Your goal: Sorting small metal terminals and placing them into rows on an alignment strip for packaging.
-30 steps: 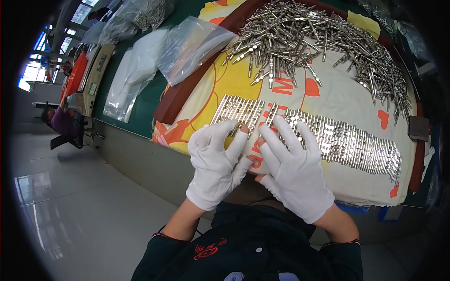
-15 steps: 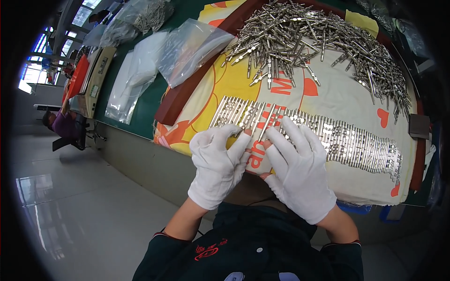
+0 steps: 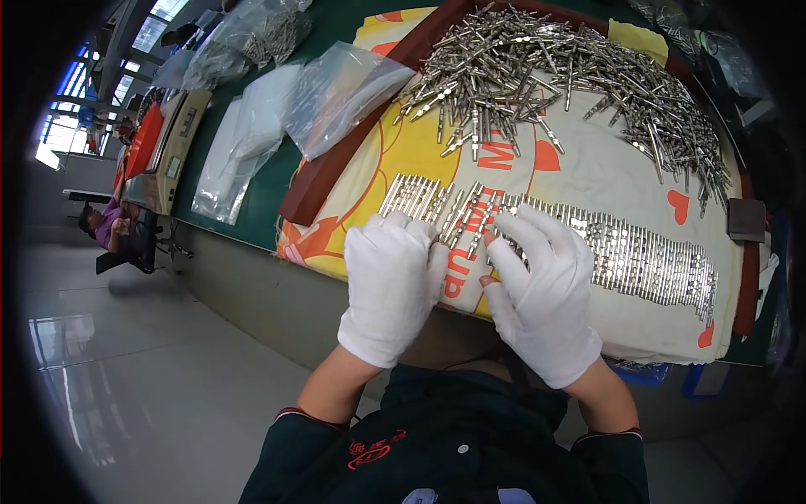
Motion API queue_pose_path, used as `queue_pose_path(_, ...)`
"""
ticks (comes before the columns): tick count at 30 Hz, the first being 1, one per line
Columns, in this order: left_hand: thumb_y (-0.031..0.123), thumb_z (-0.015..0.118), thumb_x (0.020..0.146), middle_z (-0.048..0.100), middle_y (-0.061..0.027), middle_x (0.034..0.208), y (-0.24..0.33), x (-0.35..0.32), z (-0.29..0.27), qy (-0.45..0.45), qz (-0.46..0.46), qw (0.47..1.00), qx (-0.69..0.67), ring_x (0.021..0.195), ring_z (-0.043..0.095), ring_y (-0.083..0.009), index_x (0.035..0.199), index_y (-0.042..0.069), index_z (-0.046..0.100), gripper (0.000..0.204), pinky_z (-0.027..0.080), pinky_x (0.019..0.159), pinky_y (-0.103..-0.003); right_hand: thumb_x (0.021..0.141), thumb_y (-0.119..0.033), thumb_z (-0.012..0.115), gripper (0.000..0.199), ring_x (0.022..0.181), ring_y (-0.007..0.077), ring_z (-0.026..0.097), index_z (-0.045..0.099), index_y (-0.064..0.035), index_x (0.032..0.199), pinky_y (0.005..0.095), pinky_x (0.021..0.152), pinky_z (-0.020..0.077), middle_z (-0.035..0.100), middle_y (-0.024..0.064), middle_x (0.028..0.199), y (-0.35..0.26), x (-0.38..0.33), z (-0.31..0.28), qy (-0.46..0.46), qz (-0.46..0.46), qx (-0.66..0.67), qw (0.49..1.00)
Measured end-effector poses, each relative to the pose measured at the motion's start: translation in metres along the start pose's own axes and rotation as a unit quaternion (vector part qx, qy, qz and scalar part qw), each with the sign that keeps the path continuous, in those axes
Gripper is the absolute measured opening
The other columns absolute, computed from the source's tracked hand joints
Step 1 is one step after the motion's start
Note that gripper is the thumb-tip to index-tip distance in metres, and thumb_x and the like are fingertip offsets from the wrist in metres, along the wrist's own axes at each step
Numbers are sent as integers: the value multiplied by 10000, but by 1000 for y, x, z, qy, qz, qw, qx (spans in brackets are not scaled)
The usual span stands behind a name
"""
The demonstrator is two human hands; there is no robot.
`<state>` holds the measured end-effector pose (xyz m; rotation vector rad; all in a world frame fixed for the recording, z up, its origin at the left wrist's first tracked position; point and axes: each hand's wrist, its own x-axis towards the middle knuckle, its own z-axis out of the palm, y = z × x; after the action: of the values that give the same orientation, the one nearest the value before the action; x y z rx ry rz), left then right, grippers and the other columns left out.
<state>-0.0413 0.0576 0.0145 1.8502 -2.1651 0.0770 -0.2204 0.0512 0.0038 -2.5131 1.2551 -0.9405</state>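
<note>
My left hand (image 3: 392,286), in a white glove with bare tips at some fingers, is curled at the near ends of a short left group of slim silver metal rods (image 3: 411,195). Its fingertips are mostly hidden. My right hand (image 3: 544,294), gloved the same way, lies with fingers stretched over the left end of a long row of side-by-side rods (image 3: 651,259). Between the hands a few loose rods (image 3: 472,210) lie slanted and slightly apart. All rest on a patterned cloth (image 3: 579,172) with yellow areas and red hearts.
A large heap of loose rods (image 3: 537,59) spreads along the far side, inside a dark red wooden frame (image 3: 323,181). Clear plastic bags (image 3: 340,101) lie on the green table to the left. A dark block (image 3: 745,220) sits on the right rim. A seated person (image 3: 113,225) is far left.
My left hand has turned its back upward and curled its fingers more. The rods between the hands have shifted and spread on a slant. My right hand has moved slightly right.
</note>
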Motion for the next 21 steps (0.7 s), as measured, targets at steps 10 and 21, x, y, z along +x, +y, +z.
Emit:
queue_pose_path(10,126,696,742,561,-139,647,4,-6,-1,15,-18,1000,-18,642,564,-337,670,39,579,163,432,633,-432,715,-76,592,413,1248,334,462,595,12,1118,469,994,375,571,128,1224,8,41,18,-98,34,-120,987)
queue_pose_path(21,91,660,829,494,3,590,-16,-19,-8,-18,-188,907,-377,535,416,-48,777,-8,622,118,372,516,-230,743,21,574,380,1096,328,537,623,-26,1117,435,935,426,614,132,1133,2,39,13,2,13,-2,1000)
